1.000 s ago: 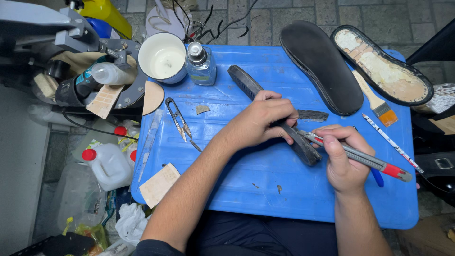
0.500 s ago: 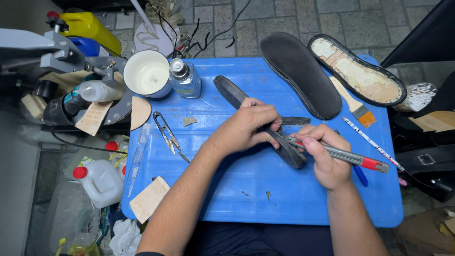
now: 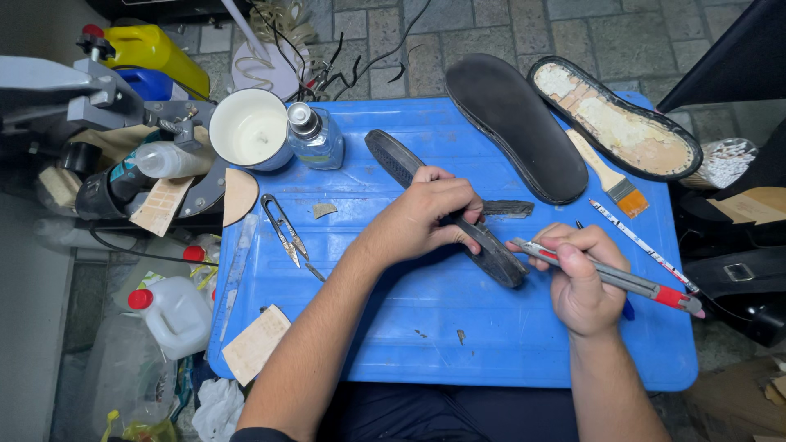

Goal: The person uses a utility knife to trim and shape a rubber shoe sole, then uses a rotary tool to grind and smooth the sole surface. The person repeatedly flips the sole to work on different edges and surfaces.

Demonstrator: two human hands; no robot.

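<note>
Black rubber sole strip (image 3: 442, 205) lay on the blue table (image 3: 491, 344), pinned under my left hand (image 3: 430, 217). My right hand (image 3: 581, 278) gripped the utility knife (image 3: 610, 277), blade at the strip's near end; a trimmed scrap (image 3: 508, 208) lay beside it, so I judged the trimming partly done.

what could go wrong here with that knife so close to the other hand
The utility knife in the right hand points at the end of the dark sole strip, near the left hand fingers pinning it; a slip could cut them. The strip lies unclamped on the blue board, so it may skid.
</note>
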